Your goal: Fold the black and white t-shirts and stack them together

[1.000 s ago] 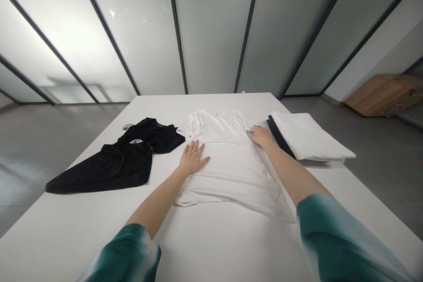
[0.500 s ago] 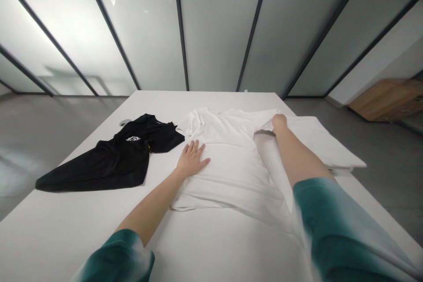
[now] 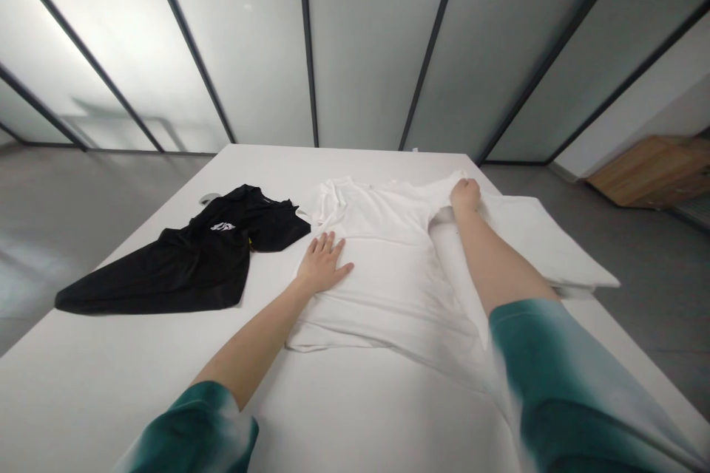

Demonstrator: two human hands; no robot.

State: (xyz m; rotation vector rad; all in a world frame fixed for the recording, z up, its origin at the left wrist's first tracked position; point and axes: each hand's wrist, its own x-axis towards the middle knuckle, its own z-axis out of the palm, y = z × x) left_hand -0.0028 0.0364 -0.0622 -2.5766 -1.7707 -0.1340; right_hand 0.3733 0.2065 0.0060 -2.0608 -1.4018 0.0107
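Note:
A white T-shirt (image 3: 382, 273) lies spread on the white table (image 3: 183, 369) in front of me, its neck toward the far side. Flat on its left part rests my left hand (image 3: 322, 264), fingers spread. My right hand (image 3: 466, 194) is closed on the end of the shirt's right sleeve, which is lifted a little off the surface. Some creases run across the body and the left sleeve is bunched. Beside it on the left is a black T-shirt (image 3: 200, 266) with a small white print, partly folded.
Folded white cloth (image 3: 532, 236) lies at the table's right edge, beyond my right forearm. A small pale round object (image 3: 209, 198) sits behind the black shirt. Frosted glass panels (image 3: 366, 44) stand past the table's far edge, and a wooden cabinet (image 3: 648, 170) is at the right.
My right hand has moved slightly up and to the left, lifting the sleeve end with it. My left hand stays in place on the shirt.

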